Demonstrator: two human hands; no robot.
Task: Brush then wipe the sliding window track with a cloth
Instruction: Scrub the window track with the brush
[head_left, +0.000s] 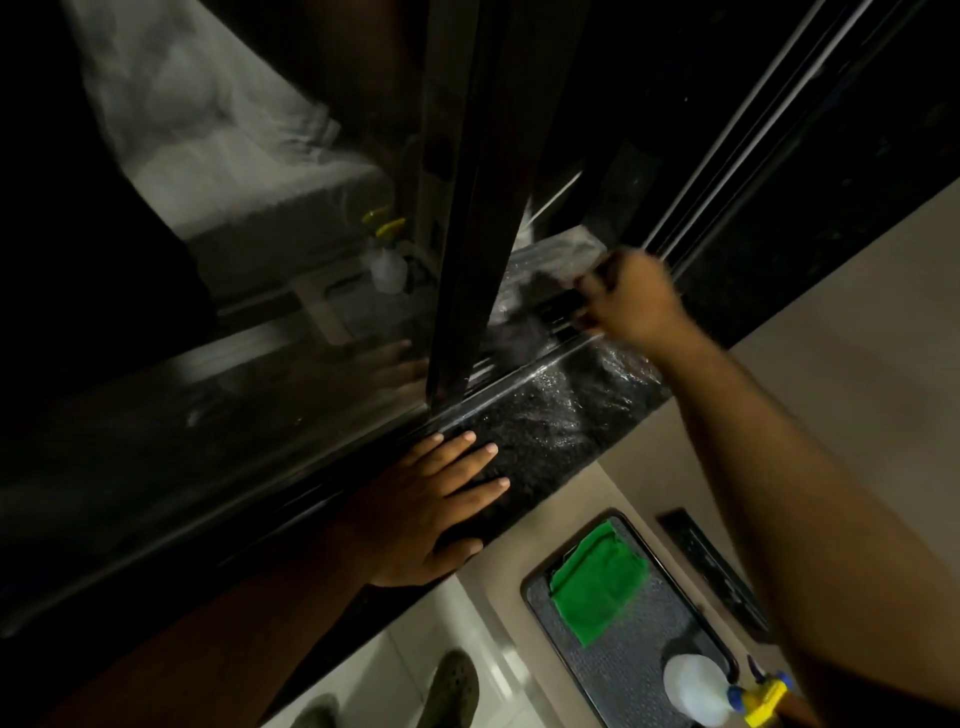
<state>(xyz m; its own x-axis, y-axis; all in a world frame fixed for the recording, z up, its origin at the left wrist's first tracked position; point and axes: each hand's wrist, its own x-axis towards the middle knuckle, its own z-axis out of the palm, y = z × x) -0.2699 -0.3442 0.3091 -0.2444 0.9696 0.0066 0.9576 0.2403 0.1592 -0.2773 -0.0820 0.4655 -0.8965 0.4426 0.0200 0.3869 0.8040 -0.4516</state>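
The sliding window track (524, 332) runs diagonally behind a wet black granite sill (550, 436). My right hand (631, 301) is over the track, fingers closed on a dark brush (540, 312) whose blurred head rests in the track grooves. My left hand (441, 499) lies flat on the sill with fingers spread, holding nothing. A folded green cloth (597, 582) lies on a dark tray (623, 670) below the sill. The dark window frame (467, 234) stands upright just left of the brush.
A white spray bottle (698, 688) with a yellow and blue trigger lies on the tray's near end. The glass (234, 234) reflects the room and the bottle. A dark strip (711, 566) lies right of the tray. Shoes (452, 686) show on the tiled floor.
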